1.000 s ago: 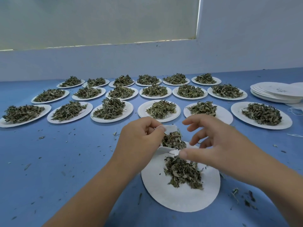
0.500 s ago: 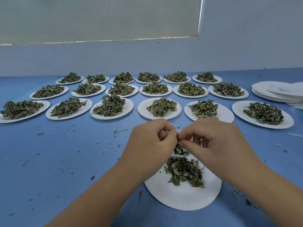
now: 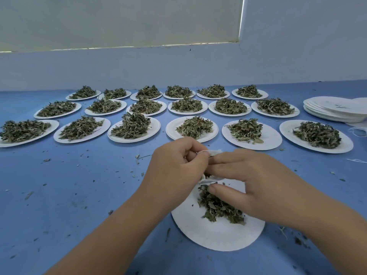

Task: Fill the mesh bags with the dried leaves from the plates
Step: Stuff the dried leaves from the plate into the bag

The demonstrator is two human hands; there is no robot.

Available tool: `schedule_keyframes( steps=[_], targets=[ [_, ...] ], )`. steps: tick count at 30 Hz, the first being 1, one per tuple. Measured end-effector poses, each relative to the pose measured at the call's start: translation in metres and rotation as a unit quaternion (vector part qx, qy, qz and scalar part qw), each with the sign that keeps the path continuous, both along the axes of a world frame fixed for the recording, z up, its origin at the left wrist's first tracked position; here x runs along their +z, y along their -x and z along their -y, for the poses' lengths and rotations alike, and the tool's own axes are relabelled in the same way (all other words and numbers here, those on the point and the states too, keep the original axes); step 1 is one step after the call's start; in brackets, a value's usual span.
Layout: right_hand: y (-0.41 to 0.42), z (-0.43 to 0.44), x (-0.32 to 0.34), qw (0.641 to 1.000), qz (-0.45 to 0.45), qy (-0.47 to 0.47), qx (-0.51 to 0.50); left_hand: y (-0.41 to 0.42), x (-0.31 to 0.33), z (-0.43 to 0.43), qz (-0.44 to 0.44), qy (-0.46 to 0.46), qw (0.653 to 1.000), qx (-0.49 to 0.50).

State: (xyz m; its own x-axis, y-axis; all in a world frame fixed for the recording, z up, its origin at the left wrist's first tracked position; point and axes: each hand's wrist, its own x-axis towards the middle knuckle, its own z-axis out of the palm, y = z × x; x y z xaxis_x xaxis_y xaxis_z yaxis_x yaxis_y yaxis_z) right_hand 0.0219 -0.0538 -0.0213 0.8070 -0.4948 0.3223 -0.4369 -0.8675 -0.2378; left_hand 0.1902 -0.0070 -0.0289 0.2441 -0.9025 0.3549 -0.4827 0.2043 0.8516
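Looking down at a blue surface point(image 3: 79, 185) here, and both hands are meeting right over the nearest plate point(image 3: 214, 237). The left hand point(image 3: 174, 169) is curling its fingers in and pinching the top edge of the white mesh bag point(image 3: 215, 152), so it's got a proper hold on it. The right hand point(image 3: 248, 181) is reaching in from the other side with its fingers stretched out nearly straight. Its tips are touching the bag just beside the left fingertips, and the thumb is sitting lower down, spread away from the fingers, at the edge of the dried leaves point(image 3: 218, 209). The bag is hanging between the two hands, just above the far end of that pile. Most of it is hiding behind the fingers, so I can't tell how full it is. The pile is lying mostly on the plate's far half, with the near half showing bare white.

Behind the hands, three rows of six plates point(image 3: 170, 133) are sitting side by side, each one heaped with the same leaves. A stack of empty plates point(image 3: 333, 110) is sitting off to the right, with a few white threads point(image 3: 357, 160) lying near it. Leaf crumbs point(image 3: 139, 156) are lying scattered all over the blue.
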Motion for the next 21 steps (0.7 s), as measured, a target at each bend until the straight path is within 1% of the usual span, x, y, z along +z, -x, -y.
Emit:
schedule_keyframes(
  steps=[2, 6, 7, 11, 12, 14, 16, 18, 19, 21],
  targets=[
    [-0.003, 0.0, -0.001, 1.0, -0.019, 0.003, 0.0, 0.002, -0.001, 0.0, 0.005, -0.003, 1.0, -0.005],
    [0.008, 0.001, 0.002, 0.998, 0.05, -0.037, 0.018, -0.001, 0.001, 0.0, 0.013, 0.009, 1.0, 0.017],
    [0.01, 0.0, 0.003, 0.998, 0.051, -0.038, 0.021, -0.001, 0.001, -0.001, 0.009, 0.012, 1.0, 0.017],
    [-0.005, -0.002, 0.0, 0.999, -0.033, 0.024, 0.034, 0.002, 0.001, -0.002, -0.013, -0.004, 1.0, -0.016],
    [-0.007, -0.002, -0.002, 0.998, -0.033, 0.031, 0.039, 0.002, 0.001, -0.002, -0.01, -0.006, 1.0, -0.018],
    [-0.005, -0.002, -0.001, 0.999, 0.002, -0.008, 0.051, -0.001, 0.003, -0.002, 0.001, -0.002, 1.0, -0.006],
    [0.005, 0.001, 0.006, 0.994, 0.069, -0.068, 0.048, -0.006, 0.006, -0.002, 0.012, 0.014, 1.0, 0.015],
    [0.017, 0.005, 0.012, 0.988, 0.109, -0.1, 0.04, -0.013, 0.01, -0.003, 0.02, 0.033, 0.998, 0.039],
    [0.023, 0.007, 0.015, 0.988, 0.104, -0.108, 0.038, -0.016, 0.011, -0.003, 0.023, 0.042, 0.998, 0.049],
    [0.03, 0.012, 0.018, 0.988, 0.044, -0.142, 0.038, -0.02, 0.013, -0.003, 0.025, 0.053, 0.996, 0.065]
  ],
)
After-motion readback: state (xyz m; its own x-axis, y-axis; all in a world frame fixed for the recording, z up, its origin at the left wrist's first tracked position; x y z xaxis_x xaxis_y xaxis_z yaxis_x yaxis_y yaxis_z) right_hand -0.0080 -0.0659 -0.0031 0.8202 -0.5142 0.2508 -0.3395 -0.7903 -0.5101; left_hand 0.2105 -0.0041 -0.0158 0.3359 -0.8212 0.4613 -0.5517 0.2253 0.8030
